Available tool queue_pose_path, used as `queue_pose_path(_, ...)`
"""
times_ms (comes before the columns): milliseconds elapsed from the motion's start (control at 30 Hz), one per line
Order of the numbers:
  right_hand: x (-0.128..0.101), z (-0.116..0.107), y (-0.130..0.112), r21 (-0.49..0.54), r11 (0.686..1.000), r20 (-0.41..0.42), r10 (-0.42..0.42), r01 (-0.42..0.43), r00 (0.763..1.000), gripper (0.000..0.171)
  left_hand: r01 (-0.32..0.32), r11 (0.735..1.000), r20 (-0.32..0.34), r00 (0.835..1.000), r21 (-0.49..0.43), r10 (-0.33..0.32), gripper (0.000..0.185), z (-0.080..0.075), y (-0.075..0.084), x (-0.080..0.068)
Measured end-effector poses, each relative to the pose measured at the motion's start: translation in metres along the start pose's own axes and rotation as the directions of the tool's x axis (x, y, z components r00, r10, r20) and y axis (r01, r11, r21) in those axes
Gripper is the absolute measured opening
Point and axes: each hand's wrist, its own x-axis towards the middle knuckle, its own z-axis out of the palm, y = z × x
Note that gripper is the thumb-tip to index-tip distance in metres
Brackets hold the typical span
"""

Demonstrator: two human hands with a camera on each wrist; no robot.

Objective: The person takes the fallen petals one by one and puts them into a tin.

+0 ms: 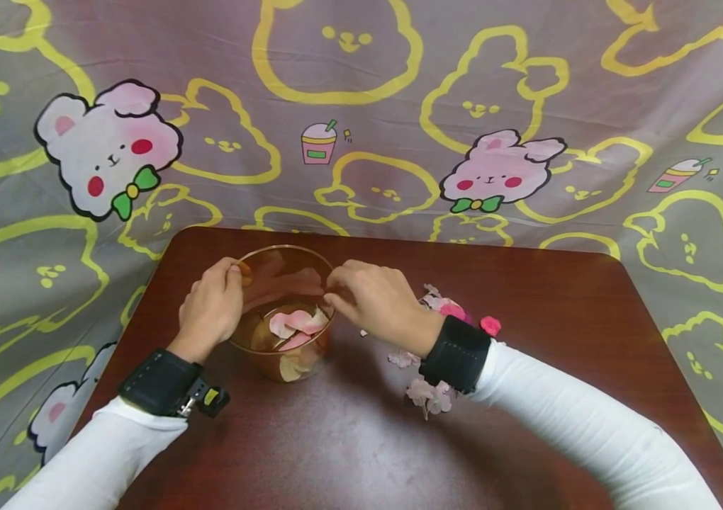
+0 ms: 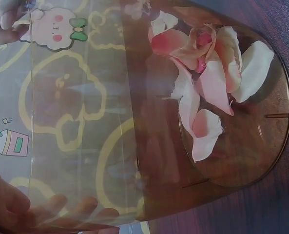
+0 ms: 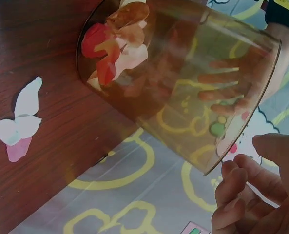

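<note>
Free room and obstacles about the fingers. The glass cup point(image 1: 283, 312) stands between the left hand point(image 1: 211, 306) and right hand point(image 1: 376, 303), its wall blocking any straight path from one set of fingers to the other; its open mouth lies just beneath the right fingertips. Scattered petals point(image 1: 428, 393) lie behind the right fingers, near the wrist. Nearward of both hands, bare table point(image 1: 349, 439) leaves open passage.

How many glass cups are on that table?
1. The single clear cup stands on the brown table between the left hand and right hand, with petals inside. Others could be hidden, though none shows.
</note>
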Motion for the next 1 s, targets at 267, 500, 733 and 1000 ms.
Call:
queue_pose_path(267,0.001,-0.001,0.019,0.006,0.997,-0.009,0.076,-0.076,0.997,0.019,-0.006,1.000,0.002,1.000,-0.016,0.006,0.049,0.001,-0.001,0.000)
queue_pose_path(500,0.001,0.003,0.039,0.064,0.982,0.029,0.178,-0.180,0.984,0.021,-0.006,1.000,0.008,1.000,-0.023,0.006,0.050,0.002,-0.001,0.000)
queue_pose_path(733,-0.002,0.015,0.059,0.079,0.961,0.085,0.258,-0.264,0.962,0.025,0.001,1.000,0.006,1.000,-0.025,-0.001,0.050,0.002,-0.002,0.001)
queue_pose_path(1000,-0.006,0.037,0.075,0.096,0.941,0.161,0.308,-0.325,0.938,0.027,-0.001,1.000,0.002,1.000,-0.023,0.001,0.050,0.001,-0.002,0.002)
